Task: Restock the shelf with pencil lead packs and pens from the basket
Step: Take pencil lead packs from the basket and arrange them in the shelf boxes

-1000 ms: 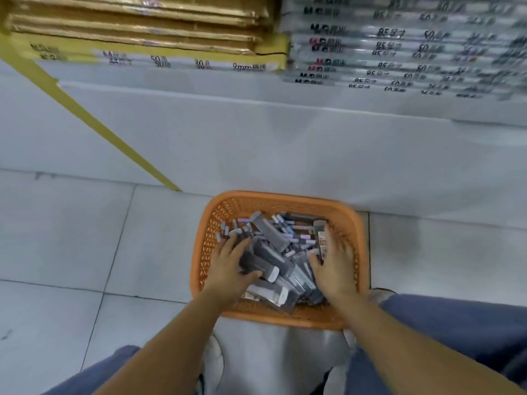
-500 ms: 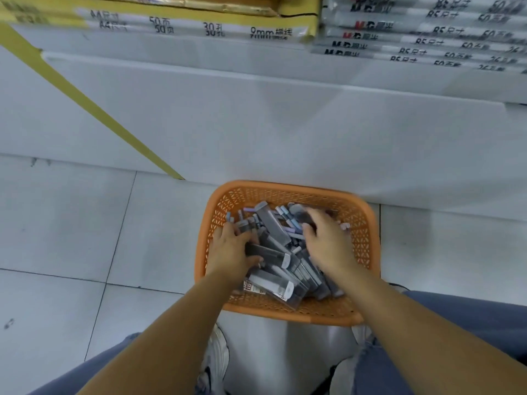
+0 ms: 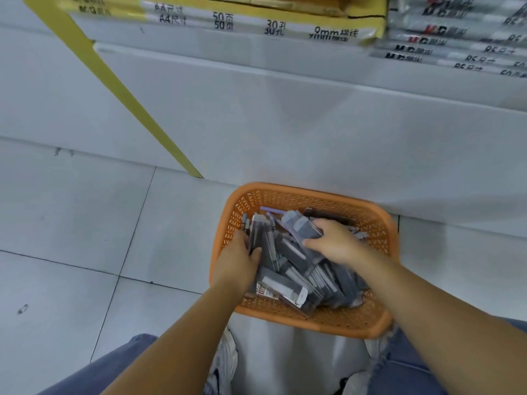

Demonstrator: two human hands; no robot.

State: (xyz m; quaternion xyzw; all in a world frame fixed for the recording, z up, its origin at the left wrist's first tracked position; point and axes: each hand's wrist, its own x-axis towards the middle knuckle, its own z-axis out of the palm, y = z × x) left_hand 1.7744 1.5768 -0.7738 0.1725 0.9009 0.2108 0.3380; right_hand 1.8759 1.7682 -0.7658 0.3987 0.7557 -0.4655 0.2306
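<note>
An orange plastic basket point(image 3: 379, 223) stands on the tiled floor against the white shelf base. It is filled with several grey pencil lead packs point(image 3: 288, 289) and a few pens point(image 3: 269, 210) near its far edge. My left hand point(image 3: 236, 263) is at the basket's left side, with thumb and fingers closed around an upright grey pack point(image 3: 261, 232). My right hand point(image 3: 333, 243) reaches in from the right and grips another grey pack point(image 3: 299, 225) lifted above the pile.
The white shelf base point(image 3: 313, 124) rises just behind the basket, with a yellow strip point(image 3: 114, 84) running diagonally down it. Stacked notebook packs, yellow point(image 3: 256, 24) and grey point(image 3: 456, 38), lie on the lowest shelf above. My knees and a white shoe point(image 3: 225, 363) are below the basket.
Both hands have closed on packs in the basket; the right hand has moved toward the far middle and lifted one, the left has raised one at the left side. The view has moved closer.
</note>
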